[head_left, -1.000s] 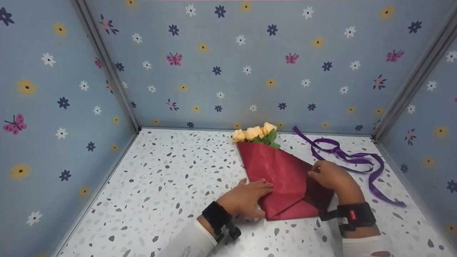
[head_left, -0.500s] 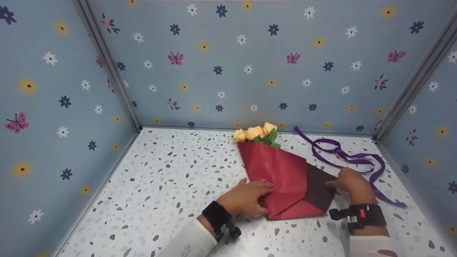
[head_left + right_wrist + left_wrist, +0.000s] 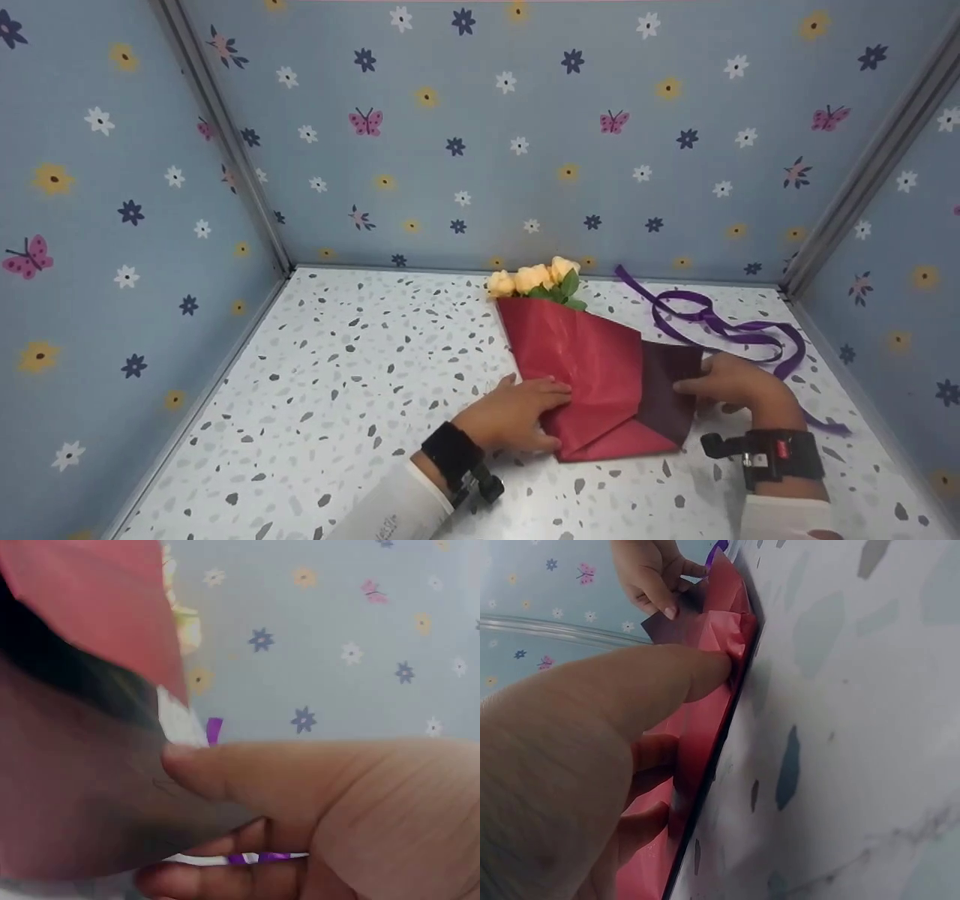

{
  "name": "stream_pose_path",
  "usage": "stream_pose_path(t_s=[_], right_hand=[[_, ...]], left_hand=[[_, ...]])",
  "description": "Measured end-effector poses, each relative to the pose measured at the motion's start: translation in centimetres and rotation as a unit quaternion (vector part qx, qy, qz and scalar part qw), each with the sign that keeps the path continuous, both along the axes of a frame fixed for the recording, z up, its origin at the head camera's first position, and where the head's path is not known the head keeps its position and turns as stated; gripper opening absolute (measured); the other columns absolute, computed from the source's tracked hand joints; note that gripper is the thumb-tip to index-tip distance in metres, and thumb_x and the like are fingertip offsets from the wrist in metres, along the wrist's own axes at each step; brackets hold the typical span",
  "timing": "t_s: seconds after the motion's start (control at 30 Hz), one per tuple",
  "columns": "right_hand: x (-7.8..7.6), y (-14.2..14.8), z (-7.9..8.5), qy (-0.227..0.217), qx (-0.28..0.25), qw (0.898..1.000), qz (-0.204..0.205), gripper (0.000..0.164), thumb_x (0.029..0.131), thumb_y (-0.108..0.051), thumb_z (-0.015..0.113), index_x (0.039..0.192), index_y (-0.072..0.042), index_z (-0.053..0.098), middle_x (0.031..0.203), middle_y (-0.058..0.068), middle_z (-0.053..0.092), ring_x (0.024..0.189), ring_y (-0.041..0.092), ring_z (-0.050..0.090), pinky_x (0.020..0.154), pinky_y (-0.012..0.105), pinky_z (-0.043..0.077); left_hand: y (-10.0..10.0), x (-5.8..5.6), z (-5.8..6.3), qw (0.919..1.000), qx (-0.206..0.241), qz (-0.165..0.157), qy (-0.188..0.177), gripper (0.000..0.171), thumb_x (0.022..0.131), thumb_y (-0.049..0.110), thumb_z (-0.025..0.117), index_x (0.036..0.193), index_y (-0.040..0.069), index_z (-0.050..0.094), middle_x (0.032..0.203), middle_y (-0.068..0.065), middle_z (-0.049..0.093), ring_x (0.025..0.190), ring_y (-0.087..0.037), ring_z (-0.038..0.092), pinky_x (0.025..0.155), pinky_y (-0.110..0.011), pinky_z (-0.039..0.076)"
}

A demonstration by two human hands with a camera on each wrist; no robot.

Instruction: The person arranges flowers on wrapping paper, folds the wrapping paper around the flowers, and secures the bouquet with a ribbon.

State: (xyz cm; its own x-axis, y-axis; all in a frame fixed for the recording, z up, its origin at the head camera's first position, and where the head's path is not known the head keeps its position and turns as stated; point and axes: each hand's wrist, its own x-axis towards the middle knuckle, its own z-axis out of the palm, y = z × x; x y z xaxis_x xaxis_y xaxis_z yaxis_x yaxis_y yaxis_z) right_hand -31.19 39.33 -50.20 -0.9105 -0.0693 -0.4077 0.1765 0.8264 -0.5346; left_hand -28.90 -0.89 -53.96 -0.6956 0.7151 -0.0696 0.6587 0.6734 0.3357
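A bouquet of pale peach roses with green leaves lies on the table, its stems hidden inside red wrapping paper. My left hand rests on the paper's lower left side with fingers spread, pressing it down; the left wrist view has the thumb and fingertips on the red sheet. With my right hand I pinch the dark-sided flap at the right, thumb on its dark face and fingers behind. The right wrist view shows this flap lifted, with a gap under the red layer.
A purple ribbon lies in loose loops at the back right, partly behind my right hand. Flower-patterned panels stand around the speckled white table at the back and sides. Both wrists carry strapped-on cameras.
My right hand has moved right and slightly down, drawing the paper's flap away from the red front so its dark side shows. The left hand has stayed in place.
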Motion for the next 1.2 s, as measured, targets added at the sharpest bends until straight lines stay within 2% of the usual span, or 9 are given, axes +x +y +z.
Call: stream_pose_path(t_s=[0.13,0.23,0.33,0.47,0.6,0.73,0.93,1.07,1.2], right_hand=[[0.0,-0.7,-0.4,-0.021,-0.043,0.999,0.015,0.053,0.091,-0.050,0.080,0.107,-0.002,0.067,0.092,0.009,0.071,0.083,0.023,0.071,0.072,0.042,0.063],[-0.2,-1.1,-0.9,-0.022,-0.094,0.995,0.023,0.048,0.096,-0.039,0.076,0.119,0.001,0.065,0.096,0.010,0.076,0.083,0.024,0.074,0.072,0.043,0.064],[-0.4,-1.3,-0.8,-0.013,-0.156,0.988,0.012,0.044,0.099,-0.032,0.072,0.124,0.003,0.063,0.098,0.011,0.079,0.084,0.024,0.077,0.073,0.045,0.065],[-0.5,-1.4,0.3,0.008,-0.230,0.973,-0.009,0.040,0.102,-0.029,0.068,0.123,0.004,0.064,0.097,0.009,0.081,0.084,0.022,0.078,0.072,0.042,0.065],[-0.4,-2.0,1.6,0.013,-0.320,0.947,-0.023,0.031,0.105,-0.026,0.066,0.120,0.000,0.062,0.093,0.001,0.078,0.084,0.017,0.078,0.073,0.041,0.066],[-0.4,-3.4,2.5,0.006,-0.406,0.914,-0.020,0.021,0.107,-0.024,0.062,0.119,-0.006,0.062,0.087,0.000,0.076,0.080,0.016,0.077,0.076,0.046,0.066],[-0.6,-6.8,3.3,0.003,-0.506,0.862,-0.007,0.020,0.111,-0.023,0.056,0.122,-0.012,0.067,0.092,0.004,0.081,0.083,0.021,0.080,0.079,0.053,0.065],[-0.5,-10.1,3.2,-0.003,-0.541,0.841,-0.017,0.021,0.111,-0.022,0.054,0.103,-0.013,0.071,0.085,0.002,0.078,0.079,0.022,0.080,0.082,0.054,0.065],[-0.4,-13.4,2.6,-0.014,-0.558,0.829,-0.033,0.025,0.111,-0.024,0.056,0.094,-0.014,0.072,0.084,0.004,0.079,0.082,0.024,0.080,0.088,0.055,0.064]], left_hand=[[-0.1,-0.1,-0.1,1.0000,-0.002,0.001,0.001,0.078,0.091,0.056,0.069,0.162,0.037,0.042,0.170,0.020,0.036,0.163,-0.013,0.025,0.127,-0.068,0.024],[-0.3,-0.2,-0.2,1.0000,-0.008,0.001,0.001,0.079,0.091,0.058,0.069,0.162,0.037,0.041,0.170,0.020,0.035,0.163,-0.013,0.025,0.127,-0.068,0.024],[-0.4,-0.2,-0.3,1.0000,-0.007,-0.003,0.000,0.078,0.092,0.057,0.069,0.162,0.035,0.043,0.169,0.019,0.036,0.163,-0.014,0.026,0.127,-0.069,0.024],[-0.3,-0.3,-0.2,0.9999,-0.004,-0.010,0.006,0.077,0.093,0.057,0.068,0.161,0.033,0.044,0.169,0.018,0.038,0.163,-0.014,0.027,0.126,-0.070,0.025],[-0.2,-0.2,-0.2,0.9999,-0.009,-0.007,0.010,0.077,0.093,0.058,0.068,0.162,0.034,0.042,0.169,0.019,0.037,0.163,-0.014,0.026,0.126,-0.069,0.026],[-0.1,-0.2,-0.1,0.9998,-0.009,-0.011,0.015,0.077,0.093,0.058,0.067,0.162,0.033,0.043,0.169,0.018,0.038,0.163,-0.014,0.028,0.126,-0.068,0.026],[-0.2,-0.2,0.0,0.9993,-0.001,-0.022,0.029,0.074,0.093,0.056,0.067,0.160,0.032,0.046,0.168,0.014,0.041,0.161,-0.015,0.031,0.125,-0.070,0.028],[-0.2,-0.3,-0.1,0.9988,0.008,-0.032,0.038,0.071,0.094,0.058,0.065,0.159,0.035,0.047,0.167,0.013,0.042,0.160,-0.016,0.033,0.123,-0.072,0.029],[-0.3,-0.4,-0.4,0.9987,0.017,-0.030,0.039,0.065,0.092,0.058,0.068,0.152,0.035,0.056,0.168,0.010,0.041,0.160,-0.018,0.032,0.123,-0.066,0.034]])
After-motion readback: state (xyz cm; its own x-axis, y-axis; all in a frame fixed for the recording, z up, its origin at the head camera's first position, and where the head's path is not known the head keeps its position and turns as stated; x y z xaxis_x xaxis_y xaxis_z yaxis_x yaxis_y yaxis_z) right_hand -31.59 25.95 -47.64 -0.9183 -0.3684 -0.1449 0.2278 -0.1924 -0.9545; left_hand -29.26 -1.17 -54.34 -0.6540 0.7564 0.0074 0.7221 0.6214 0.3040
